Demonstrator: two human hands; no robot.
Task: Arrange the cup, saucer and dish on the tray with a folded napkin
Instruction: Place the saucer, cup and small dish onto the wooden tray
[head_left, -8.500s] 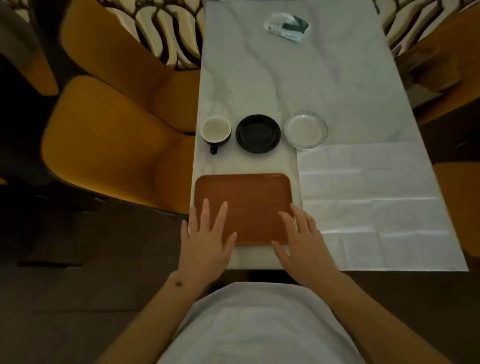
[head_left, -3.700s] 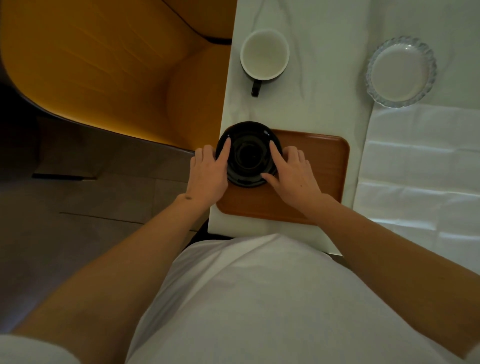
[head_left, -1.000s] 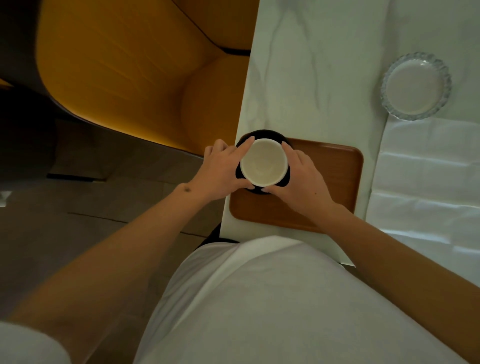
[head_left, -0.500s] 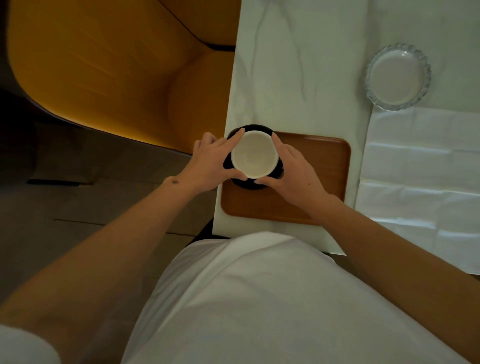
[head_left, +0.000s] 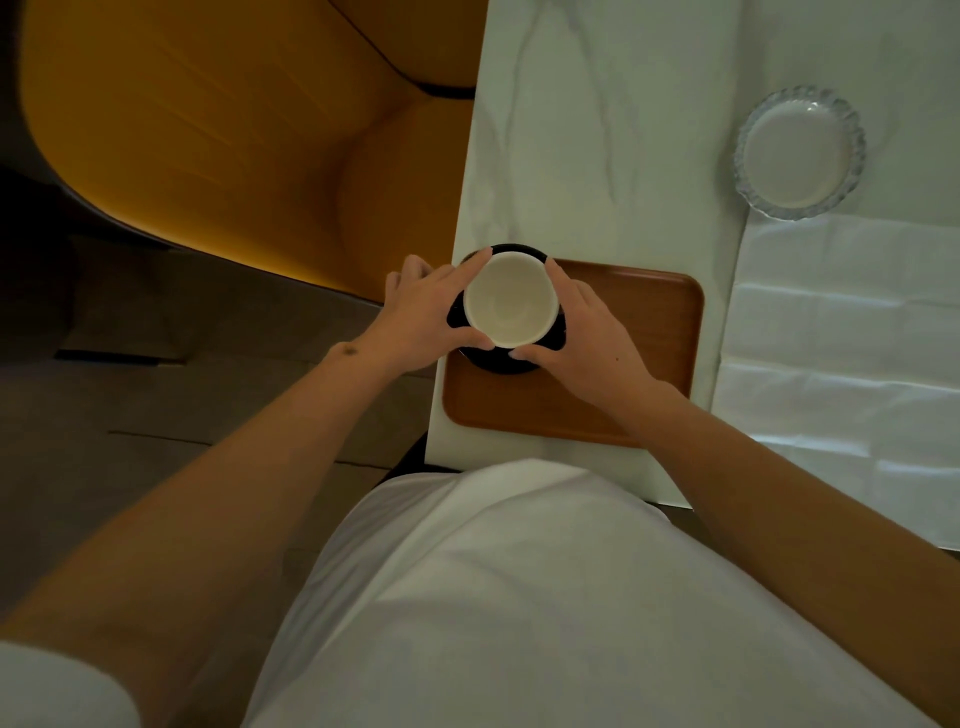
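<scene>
- The cup (head_left: 510, 300), white and empty, sits on the black saucer (head_left: 498, 359) at the upper-left corner of the wooden tray (head_left: 631, 332), mid-frame.
- The left hand (head_left: 418, 317) and right hand (head_left: 584, 338) each have a grip curled round the cup's sides, fingertips and thumbs touching its wall from opposite flanks; both count as grasping it.
- In my judgement the step in hand is seating the cup on the saucer. To do it well, centre it in the saucer's well, turn the handle (hidden here) to a tidy side, then ease both hands off sideways so nothing tips.
- The saucer overhangs the tray's far-left corner, so sliding the pair further inward looks wise.
- The glass dish (head_left: 800, 153), empty, stands on the bench (head_left: 597, 130) at the upper right, well apart from the tray.
- The napkin (head_left: 841, 364) lies unfolded along the right of the frame, just beside the tray; folding and placing both are not yet done.
</scene>
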